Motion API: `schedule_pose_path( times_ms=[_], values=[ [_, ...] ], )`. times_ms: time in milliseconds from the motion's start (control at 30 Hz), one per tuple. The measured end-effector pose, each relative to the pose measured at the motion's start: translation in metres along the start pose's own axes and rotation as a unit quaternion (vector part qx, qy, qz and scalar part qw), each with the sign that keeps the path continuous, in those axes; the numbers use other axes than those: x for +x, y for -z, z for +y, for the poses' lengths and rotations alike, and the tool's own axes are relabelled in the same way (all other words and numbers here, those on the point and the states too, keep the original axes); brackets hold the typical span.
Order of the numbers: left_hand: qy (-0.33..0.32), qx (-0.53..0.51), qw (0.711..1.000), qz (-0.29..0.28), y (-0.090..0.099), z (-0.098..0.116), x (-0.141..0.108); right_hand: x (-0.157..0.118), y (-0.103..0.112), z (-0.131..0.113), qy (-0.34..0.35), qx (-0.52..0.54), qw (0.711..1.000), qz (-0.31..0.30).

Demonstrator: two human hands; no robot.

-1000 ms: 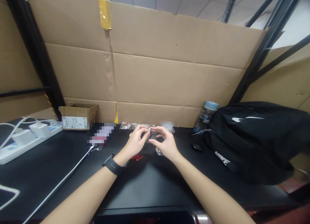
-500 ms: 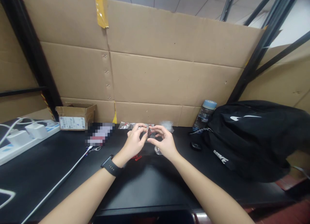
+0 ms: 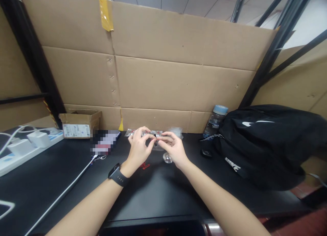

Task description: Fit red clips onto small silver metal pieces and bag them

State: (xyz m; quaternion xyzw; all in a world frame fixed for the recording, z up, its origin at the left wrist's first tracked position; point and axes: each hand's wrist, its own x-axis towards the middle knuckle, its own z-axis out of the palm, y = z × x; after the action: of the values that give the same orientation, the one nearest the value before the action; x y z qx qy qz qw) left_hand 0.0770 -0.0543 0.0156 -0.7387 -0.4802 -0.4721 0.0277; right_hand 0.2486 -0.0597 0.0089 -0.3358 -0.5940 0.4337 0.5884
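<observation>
Between my two hands is a small thin dark disc (image 3: 155, 140), seen nearly edge-on and held above the desk. My left hand (image 3: 140, 144), with a black watch on its wrist, pinches the disc from the left between thumb and fingers. From the other side, the fingertips of my right hand (image 3: 173, 148) close on its right edge. A clear round dome-like piece (image 3: 168, 158) lies on the desk just below my right hand. Near my left wrist lies a red cord (image 3: 145, 166). Clear plastic packets (image 3: 130, 132) lie behind the hands, partly covered by them.
A black bag (image 3: 265, 144) fills the right side, with a water bottle (image 3: 216, 122) and a small black case (image 3: 206, 153) beside it. At left are a cardboard box (image 3: 79, 124), a phone (image 3: 106, 142) on a white cable, and a power strip (image 3: 28, 151).
The disc has turned slightly, more edge-on to me. My right fingers have straightened and drawn closer together, and more of the clear round piece shows below them.
</observation>
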Motion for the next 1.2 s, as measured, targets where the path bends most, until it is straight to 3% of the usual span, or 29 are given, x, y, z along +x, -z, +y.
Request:
schedule_pose_path(
  times_ms=[233,367,533,700,833,933,1000,1100,1200],
  values=[
    [-0.011,-0.011,0.999,-0.029,-0.001,0.004,-0.002,0.003,0.003,0.004,0.016,-0.017,1.0,0.008],
    [0.013,-0.082,0.996,-0.036,-0.004,0.001,-0.001,0.004,0.003,0.005,0.026,-0.044,0.999,0.001],
    [0.013,-0.136,0.988,-0.073,-0.01,-0.017,0.006,0.006,0.006,0.01,0.033,-0.093,0.995,-0.019],
    [0.04,-0.136,0.988,-0.053,0.001,-0.038,0.018,0.01,0.014,0.016,0.031,-0.116,0.992,-0.035],
    [0.003,-0.032,0.988,-0.15,0.011,-0.049,0.019,0.013,0.023,0.015,0.047,-0.155,0.986,-0.042],
    [-0.035,0.05,0.971,-0.23,0.007,-0.057,0.013,0.013,0.03,0.011,0.071,-0.257,0.96,-0.085],
    [-0.043,0.065,0.963,-0.258,0.001,-0.062,0.009,0.011,0.033,0.009,0.098,-0.352,0.921,-0.137],
    [-0.049,0.064,0.96,-0.267,-0.008,-0.063,0.005,0.008,0.032,0.01,0.134,-0.453,0.864,-0.174],
    [-0.069,0.065,0.963,-0.252,-0.012,-0.056,0.002,0.006,0.026,0.014,0.132,-0.512,0.832,-0.166]
  ],
)
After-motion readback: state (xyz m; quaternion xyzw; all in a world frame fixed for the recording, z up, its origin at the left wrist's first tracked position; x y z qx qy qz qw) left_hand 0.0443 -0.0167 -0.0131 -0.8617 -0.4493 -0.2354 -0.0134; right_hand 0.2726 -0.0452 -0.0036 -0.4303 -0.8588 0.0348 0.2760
